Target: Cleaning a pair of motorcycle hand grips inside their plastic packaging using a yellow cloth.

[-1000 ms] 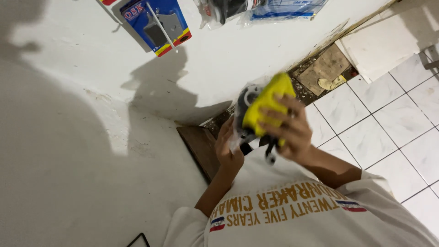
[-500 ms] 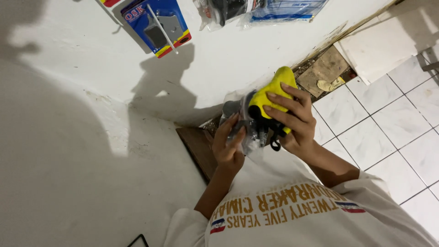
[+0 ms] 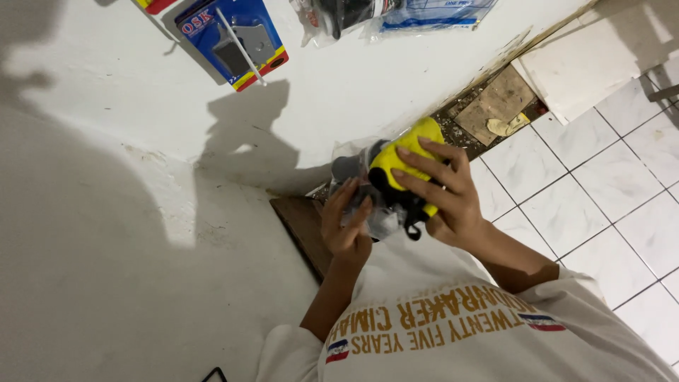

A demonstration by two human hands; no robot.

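White plaster wall fills the left and far side of the view, with white floor tiles [image 3: 601, 205] on the right. Between them, held up over the person's chest, is a yellow-and-black item in a clear plastic bag [image 3: 396, 180], its long axis running from near-left to far-right. The right hand [image 3: 442, 194] lies over its right side, fingers spread and curled across the yellow top, carrying most of it. The left hand [image 3: 346, 226] sits just to the left and a little nearer, fingers bent against the crinkled plastic at the grey end. Both hands touch it; the right has the fuller hold. Farther off, a blue blister pack [image 3: 230, 39] hangs on the wall, and broken rubble [image 3: 495, 106] lies along the wall's foot.
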